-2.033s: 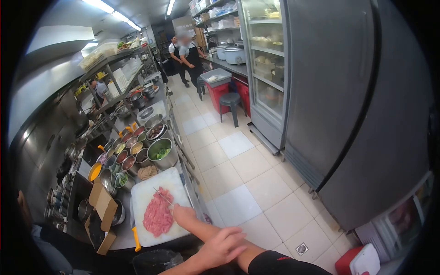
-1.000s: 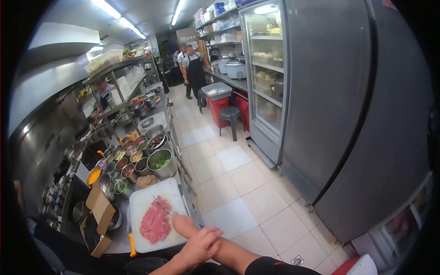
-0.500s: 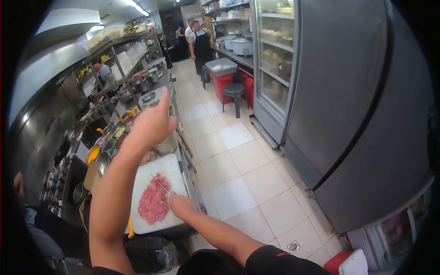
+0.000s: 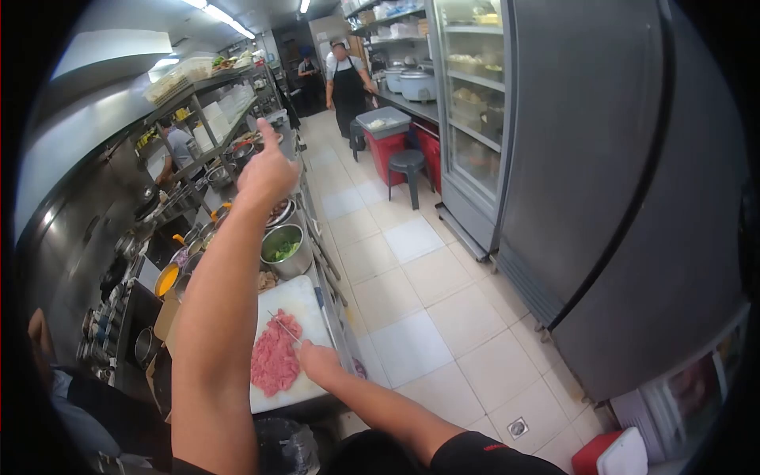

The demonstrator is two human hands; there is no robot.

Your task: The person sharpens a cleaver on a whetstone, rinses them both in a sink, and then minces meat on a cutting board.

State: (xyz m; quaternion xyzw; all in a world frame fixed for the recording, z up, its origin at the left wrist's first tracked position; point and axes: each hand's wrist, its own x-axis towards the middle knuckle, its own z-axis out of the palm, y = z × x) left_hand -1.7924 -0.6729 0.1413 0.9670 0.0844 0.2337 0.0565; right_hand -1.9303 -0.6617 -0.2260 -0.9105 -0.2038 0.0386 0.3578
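Manual handling of sliced raw meat at a kitchen counter, seen from the worker's head. The meat point(image 4: 274, 366) lies in a loose, pink heap on a white cutting board point(image 4: 314, 314), near the counter's aisle edge. The right hand point(image 4: 318, 362) is clenched around the handle of a knife point(image 4: 285, 327), whose thin blade slants across the upper part of the heap. The left hand point(image 4: 269, 170) is raised well apart from the board, index finger extended towards the far end of the kitchen; it is released, with no object visible in it. The step in hand is judged to be a pause in knife work, combined with a pointing gesture. From this pose, any further cut would call for a firm handle grip, a controlled blade and left fingertips kept clear of the edge. Beyond the board stands a metal pot point(image 4: 298, 264) of green leaves point(image 4: 283, 251). The left forearm point(image 4: 215, 324) hides the board's left side and several ingredient containers. The knife handle is covered by the fist, and whether the blade touches the board beneath the meat cannot be told.
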